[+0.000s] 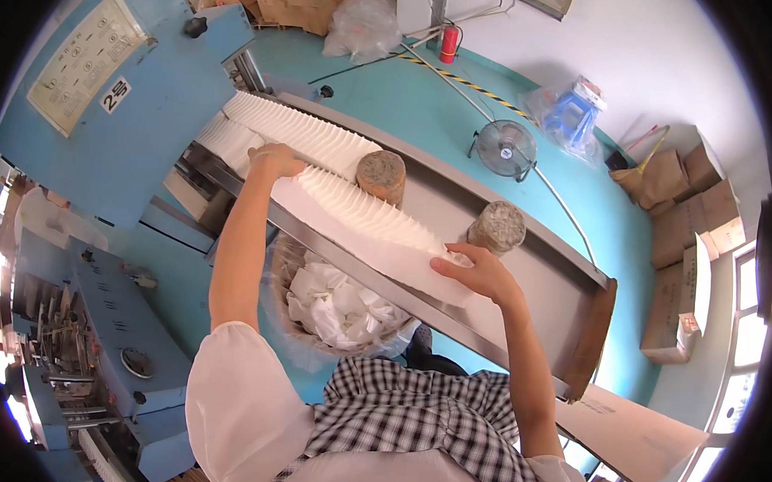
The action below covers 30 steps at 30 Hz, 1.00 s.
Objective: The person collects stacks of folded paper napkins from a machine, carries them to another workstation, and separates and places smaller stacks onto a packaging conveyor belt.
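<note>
Leans over a long metal trough (541,302), slanting from ten o'clock to four. Rests the left hand (276,158) at ten o'clock on top of the front row of thin white sheets (361,219); cannot tell whether closed on any of them. Lays the right hand (480,272) between three and four o'clock, thumb and fingers spread, touching the four-o'clock end of that row. Has the front row lying in the trough through the centre, beside a rear row (300,132) toward eleven. Has a brown cylindrical block (381,177) at twelve, at the rear row's end, and a grey block (498,226) at three, just beside the right hand. Overlooks crumpled white scraps (341,306) at seven.
</note>
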### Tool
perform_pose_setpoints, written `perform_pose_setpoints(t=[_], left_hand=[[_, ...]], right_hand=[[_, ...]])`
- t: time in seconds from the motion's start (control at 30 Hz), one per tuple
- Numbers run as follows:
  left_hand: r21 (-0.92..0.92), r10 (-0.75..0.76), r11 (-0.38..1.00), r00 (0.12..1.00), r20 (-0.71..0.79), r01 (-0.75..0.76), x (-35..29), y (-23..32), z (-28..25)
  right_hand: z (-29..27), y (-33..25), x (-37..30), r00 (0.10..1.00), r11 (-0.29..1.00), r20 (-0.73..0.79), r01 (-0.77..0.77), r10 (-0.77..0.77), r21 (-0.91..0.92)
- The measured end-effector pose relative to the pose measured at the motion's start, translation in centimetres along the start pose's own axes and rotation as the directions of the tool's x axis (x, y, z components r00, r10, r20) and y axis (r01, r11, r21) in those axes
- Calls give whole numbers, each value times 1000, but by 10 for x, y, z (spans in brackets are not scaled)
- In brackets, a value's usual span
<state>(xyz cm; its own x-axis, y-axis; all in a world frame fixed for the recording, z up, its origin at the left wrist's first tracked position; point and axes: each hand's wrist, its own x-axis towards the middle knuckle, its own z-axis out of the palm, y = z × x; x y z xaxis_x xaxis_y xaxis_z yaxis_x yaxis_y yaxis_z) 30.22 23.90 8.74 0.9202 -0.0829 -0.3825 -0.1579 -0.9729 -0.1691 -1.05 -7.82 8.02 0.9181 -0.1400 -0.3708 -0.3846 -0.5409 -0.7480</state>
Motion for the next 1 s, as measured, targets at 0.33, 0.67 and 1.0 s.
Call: perform_pose_setpoints(t=[0.33, 0.67, 1.0], left_hand=[[82, 311, 946, 950, 33, -313, -75, 91, 17], [-633, 636, 465, 731, -248, -619, -160, 157, 70], [-600, 93, 305, 650, -754, -739, -200, 163, 154]], right_hand=[[-69, 77, -65, 956, 969, 213, -160, 200, -191], [-156, 129, -159, 895, 776, -226, -447, 386, -445], [-99, 34, -21, 918, 850, -70, 328, -389, -413]])
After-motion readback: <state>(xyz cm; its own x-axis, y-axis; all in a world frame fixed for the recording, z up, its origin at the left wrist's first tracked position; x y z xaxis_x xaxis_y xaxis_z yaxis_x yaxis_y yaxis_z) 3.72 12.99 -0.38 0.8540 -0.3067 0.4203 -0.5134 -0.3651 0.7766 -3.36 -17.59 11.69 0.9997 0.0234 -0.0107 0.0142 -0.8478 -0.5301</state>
